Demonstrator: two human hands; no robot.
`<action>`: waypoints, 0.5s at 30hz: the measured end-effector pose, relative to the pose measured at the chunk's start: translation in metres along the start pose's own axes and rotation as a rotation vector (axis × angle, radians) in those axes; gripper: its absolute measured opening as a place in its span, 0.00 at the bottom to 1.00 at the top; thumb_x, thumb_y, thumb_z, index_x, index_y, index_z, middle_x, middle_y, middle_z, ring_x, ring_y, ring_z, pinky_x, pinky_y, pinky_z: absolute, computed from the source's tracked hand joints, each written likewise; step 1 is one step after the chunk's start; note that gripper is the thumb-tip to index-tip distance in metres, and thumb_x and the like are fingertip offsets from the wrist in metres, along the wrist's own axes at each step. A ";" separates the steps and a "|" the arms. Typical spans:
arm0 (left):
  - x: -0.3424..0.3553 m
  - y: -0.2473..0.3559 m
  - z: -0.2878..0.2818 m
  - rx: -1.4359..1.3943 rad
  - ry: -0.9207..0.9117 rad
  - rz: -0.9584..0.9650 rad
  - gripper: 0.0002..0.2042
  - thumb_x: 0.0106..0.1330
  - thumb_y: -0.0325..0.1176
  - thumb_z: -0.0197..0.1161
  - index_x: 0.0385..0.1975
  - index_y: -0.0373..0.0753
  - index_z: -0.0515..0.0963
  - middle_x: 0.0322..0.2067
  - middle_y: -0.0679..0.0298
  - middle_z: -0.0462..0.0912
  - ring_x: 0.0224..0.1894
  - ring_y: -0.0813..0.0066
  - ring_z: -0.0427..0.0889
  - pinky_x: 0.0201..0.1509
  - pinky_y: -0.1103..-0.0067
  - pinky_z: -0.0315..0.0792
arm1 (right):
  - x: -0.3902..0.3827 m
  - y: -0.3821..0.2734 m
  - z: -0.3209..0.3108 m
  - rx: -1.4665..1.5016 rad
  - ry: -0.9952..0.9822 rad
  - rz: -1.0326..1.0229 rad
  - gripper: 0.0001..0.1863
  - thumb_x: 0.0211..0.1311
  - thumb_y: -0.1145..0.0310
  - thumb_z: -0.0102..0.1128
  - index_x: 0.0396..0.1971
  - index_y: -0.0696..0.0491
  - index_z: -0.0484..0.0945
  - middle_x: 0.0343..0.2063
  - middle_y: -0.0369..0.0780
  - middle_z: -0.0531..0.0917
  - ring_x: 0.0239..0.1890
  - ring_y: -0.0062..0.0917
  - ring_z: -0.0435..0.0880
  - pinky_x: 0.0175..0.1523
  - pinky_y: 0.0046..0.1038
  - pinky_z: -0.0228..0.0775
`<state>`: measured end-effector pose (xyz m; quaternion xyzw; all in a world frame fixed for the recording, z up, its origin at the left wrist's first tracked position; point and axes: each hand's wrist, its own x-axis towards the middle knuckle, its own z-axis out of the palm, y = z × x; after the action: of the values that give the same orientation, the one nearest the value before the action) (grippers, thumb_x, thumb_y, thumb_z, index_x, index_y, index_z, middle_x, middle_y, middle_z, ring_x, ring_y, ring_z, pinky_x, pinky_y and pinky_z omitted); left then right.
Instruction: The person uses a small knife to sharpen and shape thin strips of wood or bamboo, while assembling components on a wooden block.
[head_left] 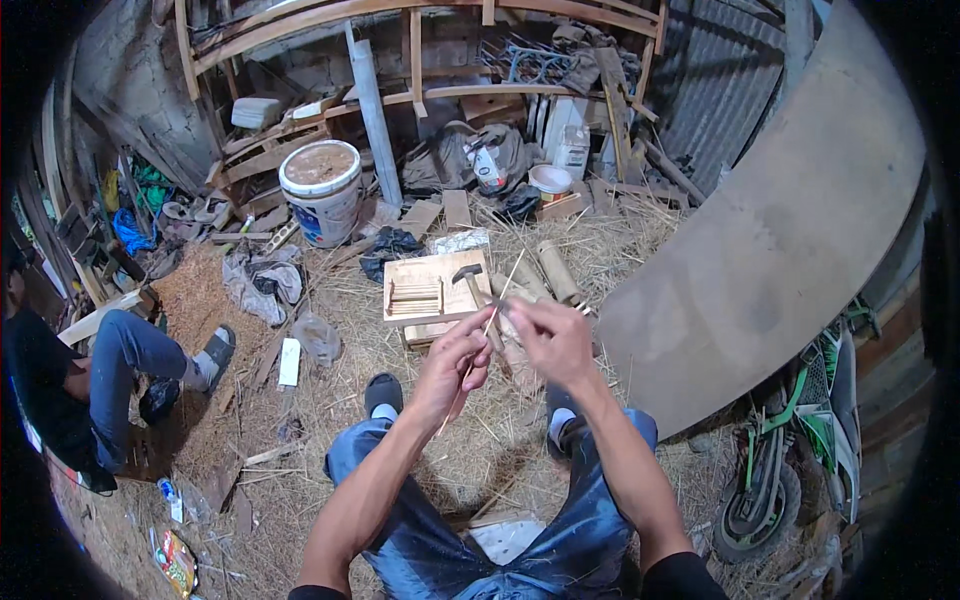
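Note:
In front of my knees, my left hand (455, 365) is closed around a thin, pale wooden stick (512, 270), which slants up to the right and also shows below the fist. Close beside it, my right hand (550, 340) is pinched at the stick, with a small dark, blurred piece at its fingertips that I cannot make out. Just beyond both hands sits a low wooden block (425, 268) with several thin sticks (413, 297) laid in a row on it. A hammer (470, 275) rests at the block's right side.
A person (125, 370) sits at the left near a heap of shavings (195, 300). Behind the block stand a white bucket (320, 190) and a smaller tub (550, 180). A large curved board (780, 230) leans at right, above a green motorcycle (800, 420). Straw litters the ground.

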<state>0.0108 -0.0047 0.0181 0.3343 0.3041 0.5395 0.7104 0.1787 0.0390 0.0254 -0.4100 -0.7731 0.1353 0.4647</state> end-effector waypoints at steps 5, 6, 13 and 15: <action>-0.001 0.004 -0.003 -0.028 -0.059 0.012 0.25 0.65 0.30 0.46 0.63 0.36 0.59 0.21 0.71 0.63 0.13 0.88 0.56 0.15 0.89 0.51 | -0.004 -0.008 -0.004 -0.002 -0.064 -0.243 0.10 0.52 0.67 0.63 0.34 0.54 0.84 0.17 0.41 0.77 0.18 0.29 0.75 0.25 0.28 0.66; -0.001 0.004 -0.003 -0.030 -0.069 0.012 0.25 0.66 0.30 0.46 0.64 0.36 0.58 0.21 0.72 0.63 0.13 0.88 0.56 0.15 0.89 0.50 | -0.001 -0.006 -0.006 -0.010 -0.067 -0.225 0.10 0.52 0.67 0.63 0.33 0.54 0.84 0.17 0.41 0.77 0.18 0.29 0.76 0.25 0.28 0.66; 0.004 -0.001 0.000 0.039 -0.084 0.005 0.24 0.66 0.32 0.48 0.62 0.35 0.61 0.19 0.73 0.61 0.12 0.88 0.55 0.15 0.89 0.49 | 0.020 0.017 -0.013 -0.062 0.118 -0.031 0.08 0.53 0.66 0.63 0.31 0.54 0.84 0.20 0.42 0.80 0.21 0.30 0.79 0.26 0.28 0.68; 0.000 -0.004 0.009 0.131 -0.065 0.003 0.24 0.66 0.33 0.48 0.63 0.34 0.60 0.17 0.73 0.60 0.11 0.88 0.54 0.14 0.88 0.48 | 0.020 0.028 -0.018 -0.073 0.129 -0.038 0.09 0.54 0.65 0.62 0.31 0.53 0.84 0.22 0.42 0.81 0.23 0.30 0.80 0.29 0.29 0.70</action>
<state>0.0199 -0.0066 0.0202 0.3979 0.3152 0.5082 0.6957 0.2031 0.0686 0.0305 -0.4199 -0.7535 0.0713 0.5008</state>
